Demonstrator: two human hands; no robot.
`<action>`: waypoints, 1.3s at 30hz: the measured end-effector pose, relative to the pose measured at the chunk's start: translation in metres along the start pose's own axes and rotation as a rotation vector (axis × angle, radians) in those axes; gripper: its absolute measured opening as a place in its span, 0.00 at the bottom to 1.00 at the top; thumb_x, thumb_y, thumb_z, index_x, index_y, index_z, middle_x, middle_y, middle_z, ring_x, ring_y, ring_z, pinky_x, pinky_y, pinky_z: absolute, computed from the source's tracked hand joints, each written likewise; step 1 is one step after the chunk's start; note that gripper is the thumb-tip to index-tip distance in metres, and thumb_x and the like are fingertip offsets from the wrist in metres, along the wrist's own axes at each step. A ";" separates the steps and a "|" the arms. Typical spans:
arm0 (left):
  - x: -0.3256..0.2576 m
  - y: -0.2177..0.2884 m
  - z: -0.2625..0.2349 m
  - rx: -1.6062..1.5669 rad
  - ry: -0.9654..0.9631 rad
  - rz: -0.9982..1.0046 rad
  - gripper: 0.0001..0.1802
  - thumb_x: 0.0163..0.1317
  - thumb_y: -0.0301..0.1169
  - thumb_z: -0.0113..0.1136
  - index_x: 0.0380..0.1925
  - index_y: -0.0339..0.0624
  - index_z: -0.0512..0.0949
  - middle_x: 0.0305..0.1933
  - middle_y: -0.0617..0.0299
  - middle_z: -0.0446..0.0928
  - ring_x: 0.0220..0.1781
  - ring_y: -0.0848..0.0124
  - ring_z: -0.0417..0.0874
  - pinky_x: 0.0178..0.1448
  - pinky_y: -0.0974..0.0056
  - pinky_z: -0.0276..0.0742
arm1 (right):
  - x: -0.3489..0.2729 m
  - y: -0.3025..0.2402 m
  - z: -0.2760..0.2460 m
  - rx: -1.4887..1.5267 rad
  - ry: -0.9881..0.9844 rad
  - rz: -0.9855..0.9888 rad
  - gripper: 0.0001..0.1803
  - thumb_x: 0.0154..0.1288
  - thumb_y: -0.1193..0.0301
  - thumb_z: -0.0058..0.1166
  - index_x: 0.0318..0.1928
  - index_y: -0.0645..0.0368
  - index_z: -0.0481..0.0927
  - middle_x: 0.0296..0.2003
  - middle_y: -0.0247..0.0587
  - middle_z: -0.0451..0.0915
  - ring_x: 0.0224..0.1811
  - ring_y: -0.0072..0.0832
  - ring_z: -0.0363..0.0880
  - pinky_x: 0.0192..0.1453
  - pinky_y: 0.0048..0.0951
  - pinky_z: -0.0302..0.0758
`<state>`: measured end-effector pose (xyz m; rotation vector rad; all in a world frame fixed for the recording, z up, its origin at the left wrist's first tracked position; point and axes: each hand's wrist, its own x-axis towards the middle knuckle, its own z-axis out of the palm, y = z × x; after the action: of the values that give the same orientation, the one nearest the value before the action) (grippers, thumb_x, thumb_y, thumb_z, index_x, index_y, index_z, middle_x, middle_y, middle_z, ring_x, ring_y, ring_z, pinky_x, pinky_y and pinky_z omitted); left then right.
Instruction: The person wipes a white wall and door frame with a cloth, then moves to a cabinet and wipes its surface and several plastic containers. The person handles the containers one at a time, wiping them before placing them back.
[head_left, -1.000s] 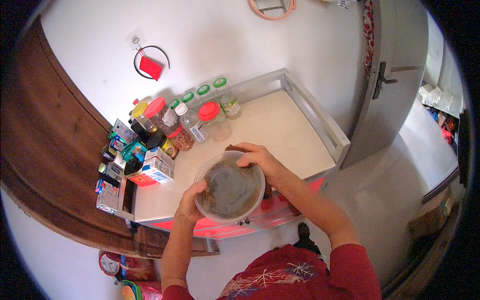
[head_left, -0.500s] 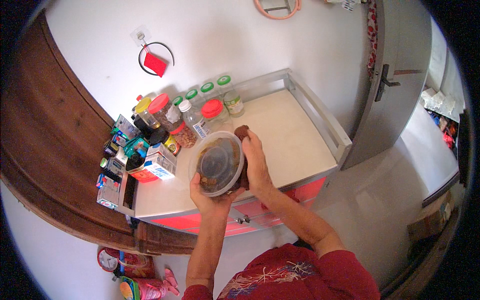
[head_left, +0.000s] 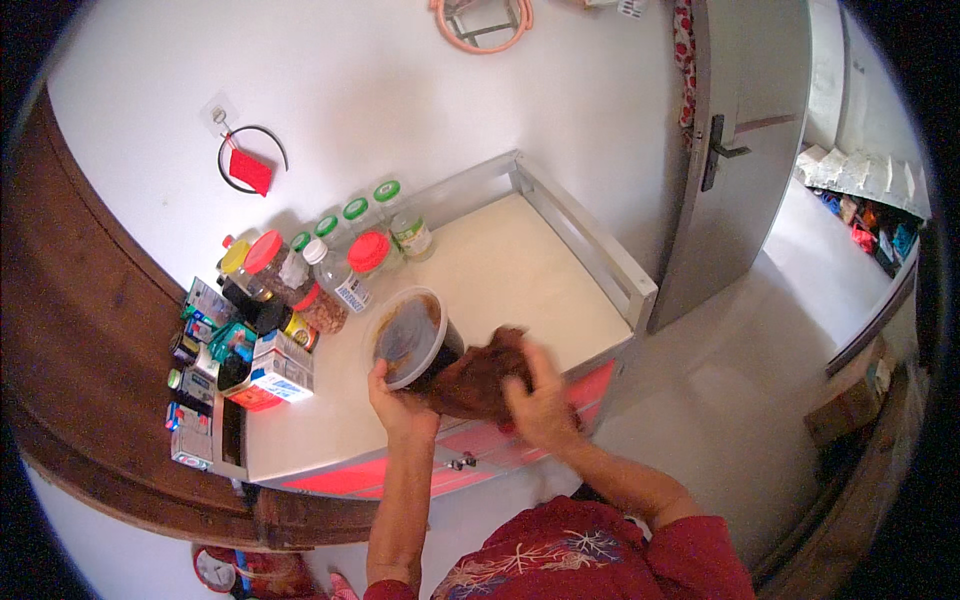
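My left hand [head_left: 402,408] is closed on the lower left side of a round, see-through plastic tub [head_left: 410,335], brownish and dark inside. The tub is tilted, with its round face turned up toward me, above the front part of the cabinet top. My right hand [head_left: 545,405], smeared a little by motion, grips a dark brown cloth [head_left: 485,378]. This cloth is bunched and spreads from my right fingers across to the tub's lower right side and near my left hand. Whether it still presses on the tub there, I cannot tell.
The cream cabinet top [head_left: 500,240] has a raised metal rail [head_left: 590,235]. Green-lidded jars [head_left: 408,225], a red-lidded jar [head_left: 370,255], a white-capped bottle [head_left: 335,275] and small cartons [head_left: 282,370] crowd its left side. A grey door [head_left: 745,200] stands at the right.
My right hand has moved away from the tub's side, to the right and down, drawing the cloth out wide. The tub has tipped, and the view has swung to the right.
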<state>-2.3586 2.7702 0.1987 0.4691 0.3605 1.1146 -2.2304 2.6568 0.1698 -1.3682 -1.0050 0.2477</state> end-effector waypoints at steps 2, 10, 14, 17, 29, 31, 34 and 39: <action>-0.001 0.001 0.006 0.016 0.037 -0.132 0.32 0.56 0.47 0.42 0.61 0.47 0.62 0.64 0.51 0.63 0.65 0.50 0.64 0.63 0.36 0.59 | 0.026 0.013 -0.041 -0.497 0.192 -0.256 0.24 0.53 0.77 0.51 0.54 0.65 0.68 0.46 0.53 0.71 0.51 0.47 0.70 0.55 0.41 0.68; 0.011 -0.001 -0.013 0.232 0.059 -0.197 0.32 0.55 0.49 0.49 0.59 0.51 0.62 0.63 0.54 0.63 0.63 0.51 0.65 0.59 0.37 0.61 | 0.086 0.068 -0.044 -1.129 0.022 -0.287 0.22 0.56 0.66 0.54 0.49 0.64 0.69 0.53 0.58 0.65 0.60 0.51 0.62 0.61 0.49 0.60; 0.012 -0.002 0.001 0.357 0.091 -0.216 0.32 0.56 0.48 0.48 0.59 0.47 0.61 0.60 0.53 0.67 0.59 0.55 0.71 0.55 0.44 0.68 | 0.138 0.105 -0.021 -1.096 0.040 -0.318 0.18 0.56 0.65 0.53 0.43 0.64 0.72 0.53 0.62 0.66 0.58 0.54 0.63 0.61 0.50 0.62; 0.022 -0.007 0.009 0.347 0.075 -0.242 0.31 0.57 0.48 0.47 0.59 0.47 0.61 0.60 0.53 0.67 0.59 0.56 0.71 0.54 0.45 0.70 | 0.170 0.123 -0.009 -1.083 0.077 -0.381 0.19 0.55 0.63 0.55 0.43 0.63 0.73 0.53 0.61 0.66 0.58 0.53 0.64 0.60 0.49 0.64; 0.187 -0.078 0.030 0.385 0.006 -0.231 0.36 0.53 0.48 0.52 0.59 0.45 0.54 0.63 0.51 0.57 0.62 0.51 0.65 0.56 0.35 0.62 | 0.095 0.046 -0.047 -0.778 -0.518 -0.442 0.35 0.49 0.57 0.60 0.51 0.72 0.69 0.54 0.66 0.65 0.58 0.56 0.63 0.63 0.51 0.60; 0.202 -0.097 0.049 0.450 0.106 -0.257 0.32 0.55 0.49 0.47 0.59 0.49 0.60 0.61 0.53 0.64 0.59 0.54 0.70 0.55 0.41 0.66 | 0.089 0.048 -0.057 -0.754 -0.551 -0.452 0.35 0.49 0.58 0.61 0.53 0.68 0.67 0.55 0.61 0.63 0.59 0.54 0.62 0.63 0.50 0.60; 0.220 -0.118 0.067 0.435 0.192 -0.258 0.31 0.56 0.50 0.46 0.59 0.50 0.62 0.60 0.55 0.67 0.57 0.56 0.72 0.54 0.45 0.68 | 0.092 0.051 -0.061 -0.736 -0.582 -0.449 0.35 0.49 0.58 0.62 0.53 0.65 0.69 0.54 0.60 0.64 0.59 0.54 0.62 0.62 0.50 0.61; 0.242 -0.136 0.077 0.496 0.223 -0.164 0.41 0.53 0.51 0.52 0.63 0.49 0.48 0.65 0.48 0.48 0.61 0.46 0.63 0.49 0.36 0.69 | 0.096 0.053 -0.060 -0.712 -0.599 -0.445 0.32 0.51 0.58 0.61 0.53 0.63 0.70 0.55 0.58 0.63 0.60 0.52 0.62 0.63 0.50 0.61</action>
<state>-2.1187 2.9286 0.1818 0.7379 0.8667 0.9144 -2.1114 2.6931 0.1732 -1.6849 -2.0002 -0.0600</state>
